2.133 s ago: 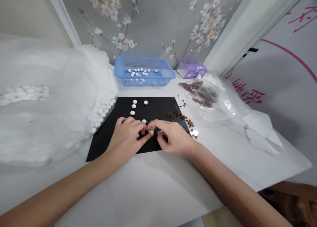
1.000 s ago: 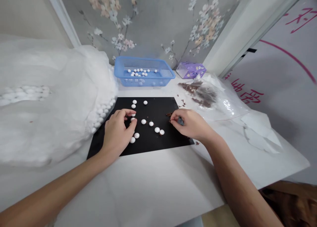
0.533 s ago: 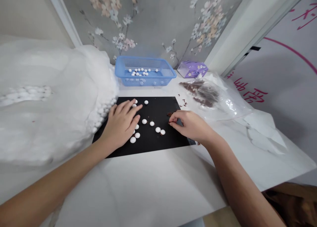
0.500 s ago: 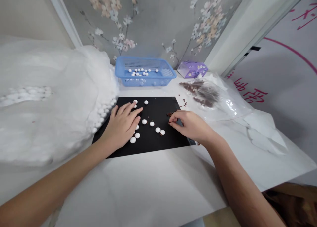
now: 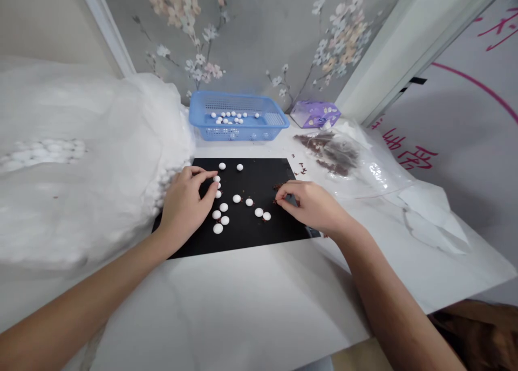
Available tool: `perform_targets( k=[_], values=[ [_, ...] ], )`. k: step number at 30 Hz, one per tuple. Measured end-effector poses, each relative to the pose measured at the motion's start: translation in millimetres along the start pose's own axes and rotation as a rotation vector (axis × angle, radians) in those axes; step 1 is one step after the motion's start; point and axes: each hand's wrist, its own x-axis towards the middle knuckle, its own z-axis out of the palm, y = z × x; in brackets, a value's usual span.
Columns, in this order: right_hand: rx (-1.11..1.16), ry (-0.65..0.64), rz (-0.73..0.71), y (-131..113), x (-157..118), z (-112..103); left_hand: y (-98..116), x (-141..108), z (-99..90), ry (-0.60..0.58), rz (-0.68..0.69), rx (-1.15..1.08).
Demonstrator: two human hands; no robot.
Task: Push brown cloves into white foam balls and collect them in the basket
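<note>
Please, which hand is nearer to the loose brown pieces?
Right. The right hand is at the loose brown pieces; the left hand is farther left, across the black sheet.

Probably a home, given the flowered wall (image 5: 251,36).

White bag (image 5: 113,198), cropped at left; brown pieces (image 5: 278,186), partly hidden by right hand (image 5: 311,201); 1 white ball (image 5: 219,186), partly behind left hand (image 5: 184,206).

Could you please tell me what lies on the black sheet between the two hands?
In the head view, white balls, four of them in a slanting row, lie between the left hand and right hand, with tiny brown bits.
</note>
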Motion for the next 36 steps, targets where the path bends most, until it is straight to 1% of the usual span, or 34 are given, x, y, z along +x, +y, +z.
perform_targets(
  k=[4,8,12,15,18,24,27,29,31,34,36],
  values=[
    [-0.004,0.01,0.001,2,1,1,2,0,-1.0,-0.039,0.004,-0.03],
    [-0.007,0.022,-0.015,3,1,1,3,1,-1.2,-0.058,-0.04,-0.135],
    [0.002,0.053,-0.037,3,1,2,2,2,0.7,0.005,-0.07,-0.307],
    [0.008,0.087,-0.038,2,0,2,2,1,0.9,0.056,-0.074,-0.352],
    [0.01,0.11,-0.034,0,0,2,4,-1,-0.2,0.025,0.016,-0.289],
    [0.053,0.142,-0.068,-1,0,4,8,-5,-1.1,-0.162,0.267,-0.083],
    [0.141,0.159,-0.084,-4,2,11,9,-6,-0.7,-0.277,0.356,-0.007],
    [0.251,0.161,-0.066,-7,3,18,10,-7,-1.0,-0.339,0.387,-0.01],
    [0.357,0.135,-0.033,-12,4,25,10,-7,-2.0,-0.353,0.388,-0.041],
    [0.447,0.062,0.009,-17,6,32,12,-7,-4.2,-0.311,0.376,-0.105],
    [0.512,0.035,0.004,-19,6,34,12,-6,-5.1,-0.301,0.375,-0.133]
  ],
)
